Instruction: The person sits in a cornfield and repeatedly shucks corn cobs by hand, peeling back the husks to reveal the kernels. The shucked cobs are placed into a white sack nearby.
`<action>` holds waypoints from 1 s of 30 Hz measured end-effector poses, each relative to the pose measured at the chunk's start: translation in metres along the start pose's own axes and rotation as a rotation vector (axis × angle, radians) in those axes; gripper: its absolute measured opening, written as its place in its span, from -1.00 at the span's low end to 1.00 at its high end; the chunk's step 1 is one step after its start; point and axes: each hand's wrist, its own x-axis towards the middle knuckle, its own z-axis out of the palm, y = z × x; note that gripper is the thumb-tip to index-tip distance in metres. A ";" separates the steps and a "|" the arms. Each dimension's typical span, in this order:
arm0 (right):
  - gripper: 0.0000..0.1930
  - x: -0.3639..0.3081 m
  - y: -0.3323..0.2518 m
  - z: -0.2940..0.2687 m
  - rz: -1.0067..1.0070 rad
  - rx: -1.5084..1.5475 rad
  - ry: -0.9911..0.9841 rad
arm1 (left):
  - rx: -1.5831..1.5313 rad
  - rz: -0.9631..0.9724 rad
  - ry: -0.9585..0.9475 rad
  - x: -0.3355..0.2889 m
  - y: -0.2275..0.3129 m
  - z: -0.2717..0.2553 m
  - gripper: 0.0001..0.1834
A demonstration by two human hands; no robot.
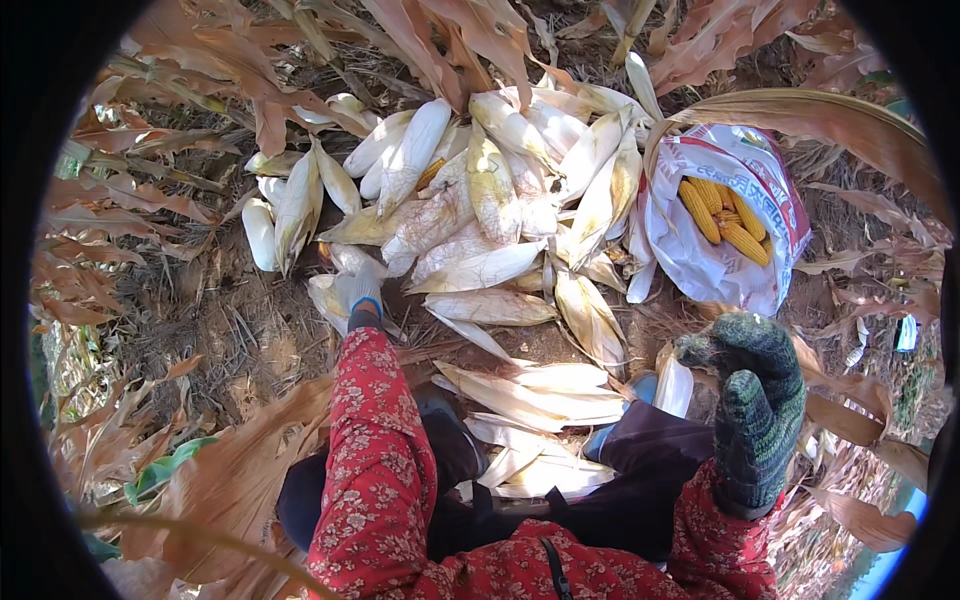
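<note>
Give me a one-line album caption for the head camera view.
Gloved left hand reaches into a pile of unhusked corn while the right hand hovers near a sack of yellow cobs.

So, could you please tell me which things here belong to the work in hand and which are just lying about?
In hand:
- left hand, reaching into the pile of unhusked corn ears
- right hand, raised and empty
- white sack holding husked yellow cobs

Lying about:
- stripped husks
- dry stalks and leaves
</note>
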 end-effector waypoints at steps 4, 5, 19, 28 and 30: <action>-0.50 0.001 0.000 -0.002 -0.034 -0.070 0.070 | 0.348 0.044 0.157 -0.049 0.069 0.028 -0.30; -0.50 0.001 0.003 -0.005 -0.044 -0.076 0.062 | 0.397 0.048 0.120 -0.052 0.075 0.025 -0.22; -0.65 -0.019 -0.009 -0.003 -0.095 0.046 -0.201 | -1.848 -0.495 -0.308 -0.153 0.048 -0.002 -0.53; -0.70 -0.027 0.010 -0.001 -0.251 -0.101 -0.322 | -1.718 -0.317 -1.323 -0.347 0.083 -0.041 -0.22; -0.68 -0.022 0.022 -0.003 -0.302 -0.204 -0.299 | -1.658 -0.283 -1.403 -0.382 0.114 -0.066 -0.12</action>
